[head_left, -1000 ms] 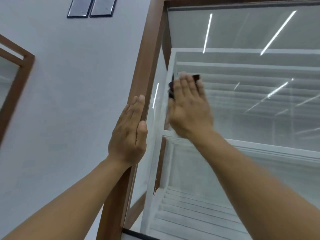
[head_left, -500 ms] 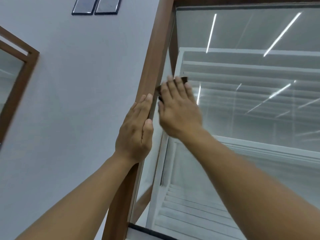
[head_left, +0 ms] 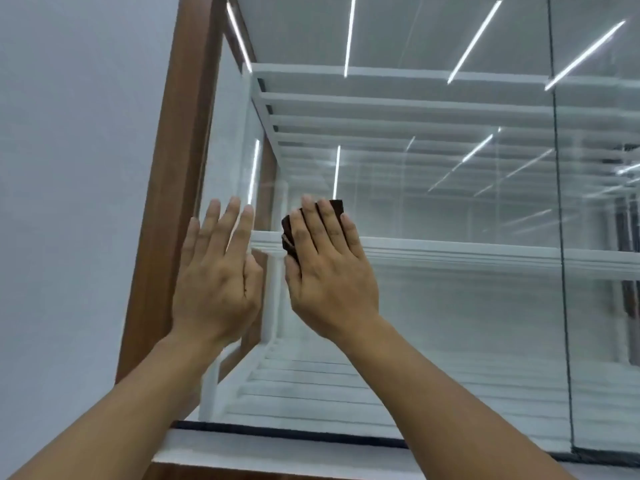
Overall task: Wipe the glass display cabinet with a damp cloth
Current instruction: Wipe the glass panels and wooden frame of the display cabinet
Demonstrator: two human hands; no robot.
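My right hand (head_left: 330, 271) lies flat, fingers together, pressing a dark brown folded cloth (head_left: 289, 233) against the clear front glass pane (head_left: 450, 306) of the wood-framed display cabinet (head_left: 162, 220), level with a white shelf (head_left: 467, 252). My left hand (head_left: 216, 275), open and empty, is raised just beside it near the brown frame.

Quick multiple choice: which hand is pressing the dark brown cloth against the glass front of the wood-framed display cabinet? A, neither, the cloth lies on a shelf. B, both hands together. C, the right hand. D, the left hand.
C: the dark brown cloth sticks out from under the flat right hand, while the left hand is open and bare beside it.
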